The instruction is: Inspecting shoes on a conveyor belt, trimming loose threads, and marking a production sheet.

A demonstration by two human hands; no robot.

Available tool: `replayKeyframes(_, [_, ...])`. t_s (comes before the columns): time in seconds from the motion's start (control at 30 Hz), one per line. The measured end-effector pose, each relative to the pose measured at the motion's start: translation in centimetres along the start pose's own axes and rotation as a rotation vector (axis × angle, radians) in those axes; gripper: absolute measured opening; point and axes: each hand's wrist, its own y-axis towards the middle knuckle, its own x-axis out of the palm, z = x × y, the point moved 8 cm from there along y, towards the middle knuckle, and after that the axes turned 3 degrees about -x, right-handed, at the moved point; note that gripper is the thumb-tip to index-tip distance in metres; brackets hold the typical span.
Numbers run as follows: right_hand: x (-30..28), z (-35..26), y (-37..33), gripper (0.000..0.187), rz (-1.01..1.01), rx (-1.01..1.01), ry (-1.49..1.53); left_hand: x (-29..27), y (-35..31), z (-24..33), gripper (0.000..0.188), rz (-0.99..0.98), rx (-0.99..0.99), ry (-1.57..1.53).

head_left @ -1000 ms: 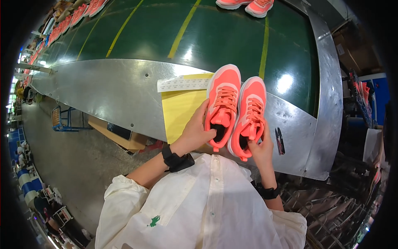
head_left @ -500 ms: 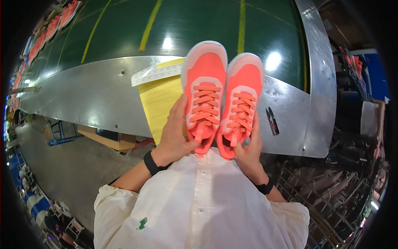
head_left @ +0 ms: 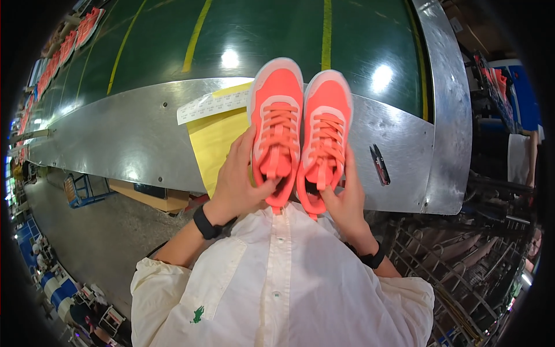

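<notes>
Side by side in front of me, toes pointing away, are two coral-pink laced sneakers with pale soles. My left hand [head_left: 238, 173] is wrapped round the outer side of the left sneaker [head_left: 281, 92], its thumb at the heel opening. The right sneaker [head_left: 331, 104] is gripped by my right hand [head_left: 346, 194], with the thumb at its collar and the fingers along its outer side. Their inner edges nearly touch. Beneath and left of them lies yellow paper [head_left: 211, 144] with a white label sheet [head_left: 214, 105] on it.
Black thread snips [head_left: 380, 164] lie on the metal table edge [head_left: 133, 127], right of the sneakers. Beyond stretches a green conveyor belt [head_left: 260, 29] with yellow lines. More coral sneakers [head_left: 89, 24] line the far left. A wire rack [head_left: 457, 272] stands at the lower right.
The sneakers have shifted slightly left and tilted, so their tongues and heel openings show more. Both hands keep their hold.
</notes>
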Motion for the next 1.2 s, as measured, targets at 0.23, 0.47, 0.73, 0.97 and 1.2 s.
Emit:
replayKeyframes(0.23, [-4.5, 2.9, 0.3, 0.055, -0.259, 0.162, 0.159, -2.5, 2.1, 4.1, 0.077, 0.026, 0.169, 0.093])
replayKeyframes(0.47, [-11.5, 9.1, 1.7, 0.033, 0.129, 0.196, -0.718, 1.3, 5.4, 10.7, 0.04, -0.137, 0.491, 0.277])
replayKeyframes(0.73, [-10.5, 10.2, 1.0, 0.021, 0.29, 0.324, 0.07, 4.5, 5.4, 9.3, 0.028, -0.316, 0.472, 0.35])
replayKeyframes(0.97, [-8.6, -1.8, 5.0, 0.014, -0.108, 0.05, -0.125, 4.4, 4.6, 9.5, 0.027, -0.303, 0.482, 0.311])
replayKeyframes(1.2, [-6.4, -6.6, 7.6, 0.016, -0.308, -0.182, -0.569, 4.7, 4.4, 9.2, 0.032, -0.361, 0.482, 0.369])
